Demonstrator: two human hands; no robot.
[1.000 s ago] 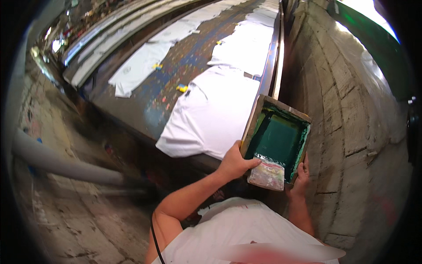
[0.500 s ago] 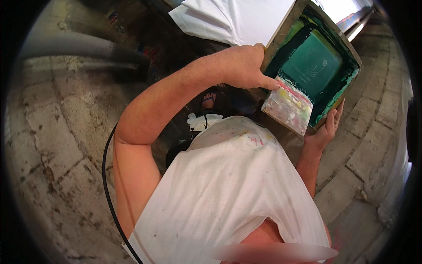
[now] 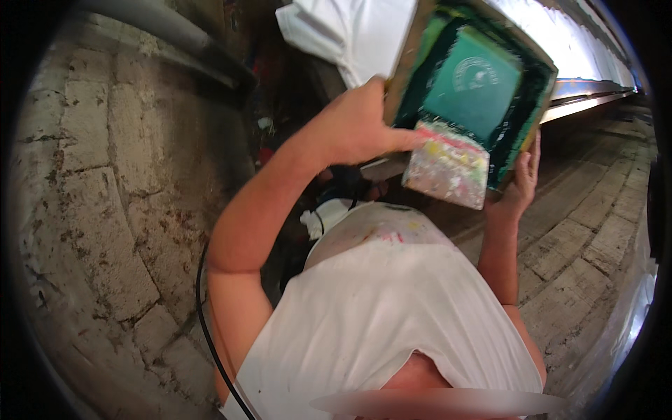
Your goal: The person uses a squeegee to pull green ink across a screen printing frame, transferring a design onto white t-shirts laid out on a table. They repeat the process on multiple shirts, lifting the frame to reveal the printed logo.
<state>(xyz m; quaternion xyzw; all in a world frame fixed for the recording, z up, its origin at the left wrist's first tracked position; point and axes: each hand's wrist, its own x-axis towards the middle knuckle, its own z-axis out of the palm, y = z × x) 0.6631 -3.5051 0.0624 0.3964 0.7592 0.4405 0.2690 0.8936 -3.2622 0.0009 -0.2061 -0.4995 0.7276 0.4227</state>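
Clasping a green-panelled frame [image 3: 483, 91] out beyond the shirt [image 3: 399, 294], left hand [image 3: 355, 124] and right hand [image 3: 516, 183] grip opposite sides; the stained block [image 3: 448, 168] (left thumb [image 3: 404, 140] against it) could slide if tipped.

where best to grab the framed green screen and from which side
Grip the framed green screen by its wooden rim, probably left hand from the left, right hand from the right: the rim stands raised, while dark green smears line the inside.
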